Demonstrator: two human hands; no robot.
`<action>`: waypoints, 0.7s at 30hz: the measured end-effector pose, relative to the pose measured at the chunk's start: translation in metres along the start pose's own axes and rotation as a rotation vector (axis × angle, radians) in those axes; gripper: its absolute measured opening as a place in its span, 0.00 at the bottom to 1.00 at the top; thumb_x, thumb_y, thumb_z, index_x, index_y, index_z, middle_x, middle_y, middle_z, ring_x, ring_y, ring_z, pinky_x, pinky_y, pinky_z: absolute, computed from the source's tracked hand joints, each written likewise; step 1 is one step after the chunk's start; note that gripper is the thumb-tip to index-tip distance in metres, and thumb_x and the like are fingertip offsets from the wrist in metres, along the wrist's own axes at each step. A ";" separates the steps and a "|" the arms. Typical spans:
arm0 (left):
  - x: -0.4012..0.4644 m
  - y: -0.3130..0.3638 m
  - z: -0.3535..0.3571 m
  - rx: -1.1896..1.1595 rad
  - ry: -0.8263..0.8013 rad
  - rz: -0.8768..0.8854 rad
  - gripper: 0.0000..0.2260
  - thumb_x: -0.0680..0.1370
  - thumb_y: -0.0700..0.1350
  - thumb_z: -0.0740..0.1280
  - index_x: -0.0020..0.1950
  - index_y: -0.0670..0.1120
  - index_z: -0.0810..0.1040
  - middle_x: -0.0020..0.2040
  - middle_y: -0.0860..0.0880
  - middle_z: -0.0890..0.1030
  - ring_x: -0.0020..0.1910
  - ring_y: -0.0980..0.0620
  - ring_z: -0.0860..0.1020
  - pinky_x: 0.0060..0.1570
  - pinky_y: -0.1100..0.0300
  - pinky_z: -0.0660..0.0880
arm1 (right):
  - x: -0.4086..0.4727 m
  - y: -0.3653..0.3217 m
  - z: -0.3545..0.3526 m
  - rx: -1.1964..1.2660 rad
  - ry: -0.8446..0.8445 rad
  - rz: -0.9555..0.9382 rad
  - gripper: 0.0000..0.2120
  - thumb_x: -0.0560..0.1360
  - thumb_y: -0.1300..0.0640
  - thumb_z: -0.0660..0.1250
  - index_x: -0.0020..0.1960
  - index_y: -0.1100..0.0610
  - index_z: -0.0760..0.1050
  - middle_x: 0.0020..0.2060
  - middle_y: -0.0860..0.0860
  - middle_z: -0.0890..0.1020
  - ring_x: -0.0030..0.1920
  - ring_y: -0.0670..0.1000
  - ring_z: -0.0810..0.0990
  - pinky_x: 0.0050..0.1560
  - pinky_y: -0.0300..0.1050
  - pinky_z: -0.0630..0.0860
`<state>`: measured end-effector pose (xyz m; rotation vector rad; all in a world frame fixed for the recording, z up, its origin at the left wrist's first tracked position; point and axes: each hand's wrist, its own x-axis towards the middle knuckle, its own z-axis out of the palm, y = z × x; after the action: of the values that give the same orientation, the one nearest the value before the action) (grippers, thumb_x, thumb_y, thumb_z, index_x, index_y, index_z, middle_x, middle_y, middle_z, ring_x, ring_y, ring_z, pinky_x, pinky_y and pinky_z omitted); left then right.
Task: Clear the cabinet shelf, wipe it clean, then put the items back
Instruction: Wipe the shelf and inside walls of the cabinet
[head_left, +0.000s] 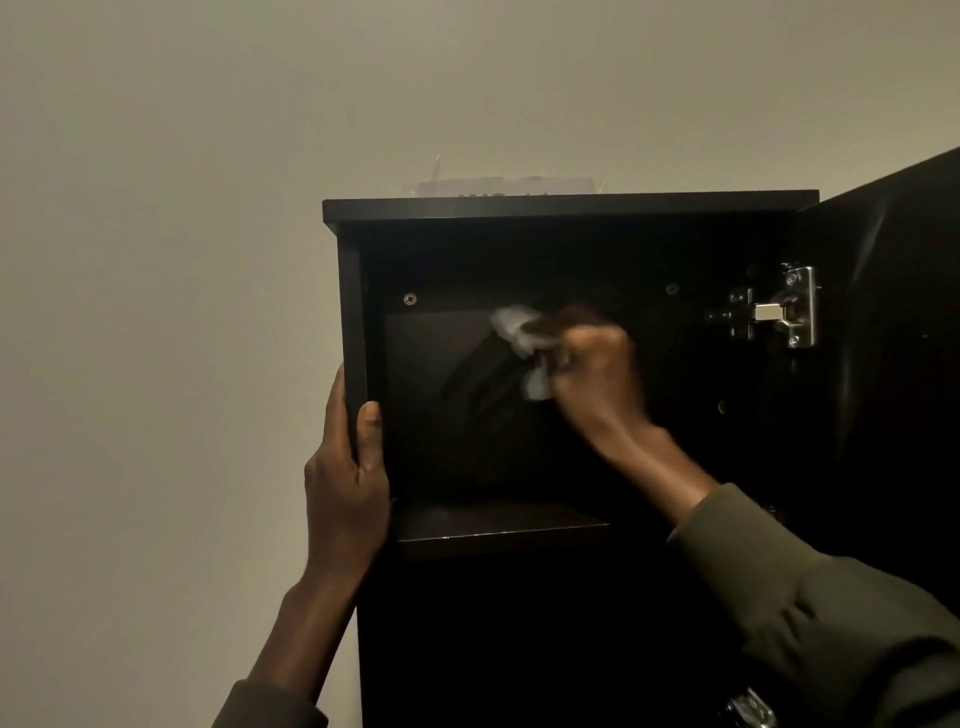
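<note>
Dark matte cabinet (519, 208) — right hand (597, 364) grips crumpled white cloth (519, 327).

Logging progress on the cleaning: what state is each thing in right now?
Cabinet door: swung open to the right.
Shelf: bare, nothing on it.
Cloth: crumpled, pressed against the back panel.
Right hand: gripping the cloth.
Left hand: gripping the cabinet's left edge.

Wall (208, 208): I see plain, pale, dimly lit.
Taped sheet (511, 186): fixed to wall, partly hidden.
</note>
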<state>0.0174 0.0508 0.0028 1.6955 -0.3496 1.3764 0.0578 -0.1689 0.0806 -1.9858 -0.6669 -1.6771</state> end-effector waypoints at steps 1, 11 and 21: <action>0.000 0.000 0.000 0.003 0.002 -0.003 0.26 0.81 0.56 0.53 0.77 0.49 0.59 0.71 0.58 0.67 0.65 0.61 0.66 0.63 0.69 0.61 | 0.007 0.013 -0.013 -0.085 0.125 0.131 0.10 0.75 0.61 0.69 0.54 0.55 0.83 0.48 0.54 0.84 0.48 0.55 0.83 0.49 0.41 0.77; -0.002 0.001 0.002 -0.012 0.014 0.002 0.26 0.80 0.54 0.53 0.77 0.48 0.60 0.71 0.56 0.68 0.64 0.63 0.67 0.56 0.77 0.62 | -0.018 0.012 0.009 -0.039 -0.064 0.181 0.17 0.67 0.65 0.70 0.56 0.60 0.80 0.53 0.58 0.80 0.53 0.57 0.79 0.55 0.28 0.65; 0.001 -0.003 0.000 -0.017 0.005 0.010 0.25 0.82 0.55 0.53 0.77 0.48 0.60 0.73 0.50 0.69 0.67 0.58 0.67 0.63 0.67 0.64 | -0.021 0.012 -0.001 -0.029 -0.080 0.146 0.19 0.73 0.68 0.66 0.62 0.57 0.80 0.60 0.54 0.78 0.59 0.51 0.79 0.61 0.38 0.75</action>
<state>0.0196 0.0525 0.0022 1.6781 -0.3664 1.3816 0.0617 -0.1804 0.0601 -2.0782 -0.5141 -1.5365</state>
